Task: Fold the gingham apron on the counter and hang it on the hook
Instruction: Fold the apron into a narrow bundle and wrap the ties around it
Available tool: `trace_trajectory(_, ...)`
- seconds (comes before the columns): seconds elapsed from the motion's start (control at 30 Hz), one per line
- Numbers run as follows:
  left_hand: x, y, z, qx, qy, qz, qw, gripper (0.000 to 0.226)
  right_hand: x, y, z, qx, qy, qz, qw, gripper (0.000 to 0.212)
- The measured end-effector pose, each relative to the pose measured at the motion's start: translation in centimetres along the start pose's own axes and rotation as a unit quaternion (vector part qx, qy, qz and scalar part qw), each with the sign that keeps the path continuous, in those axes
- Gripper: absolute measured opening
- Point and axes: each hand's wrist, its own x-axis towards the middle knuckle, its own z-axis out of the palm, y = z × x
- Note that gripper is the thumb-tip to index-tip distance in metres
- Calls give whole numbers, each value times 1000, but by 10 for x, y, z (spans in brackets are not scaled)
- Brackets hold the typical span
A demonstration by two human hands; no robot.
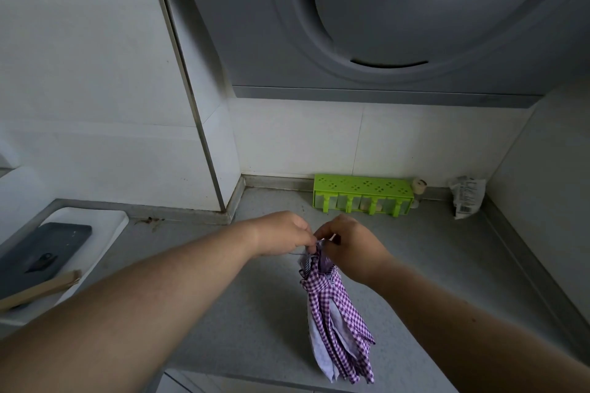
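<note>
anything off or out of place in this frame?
Nothing broken or spilled. The apron hangs bunched from both hands, left hand and right hand, pinched at its top, so the fold looks loose. Small brownish debris lies on the counter by the wall corner. No hook is in view.

You've got white tiled walls [79, 57], a speckled grey stone counter [431, 258], and a grey ROBAM range hood [383, 25] overhead, dim light.

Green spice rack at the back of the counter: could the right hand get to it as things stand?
Probably yes: bare counter lies between the right hand and the rack. But both hands, left too, pinch the apron, so it must let go first.
</note>
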Motion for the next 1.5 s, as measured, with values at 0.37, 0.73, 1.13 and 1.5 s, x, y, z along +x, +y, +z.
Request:
trace_trajectory(0.37,6,-9,3,-8,-3,-6,1000,23,6,18,10,207,-19,37,978,6)
trace_trajectory(0.73,13,-23,5,6,24,-8,1000,14,11,25,14,496,-13,150,855,19)
trace_trajectory(1.13,23,-33,24,6,62,-20,998,26,12,32,19,477,-37,153,865,20)
trace_trajectory(1.5,29,-21,41,-436,27,-49,898,31,23,33,22,513,38,294,806,19)
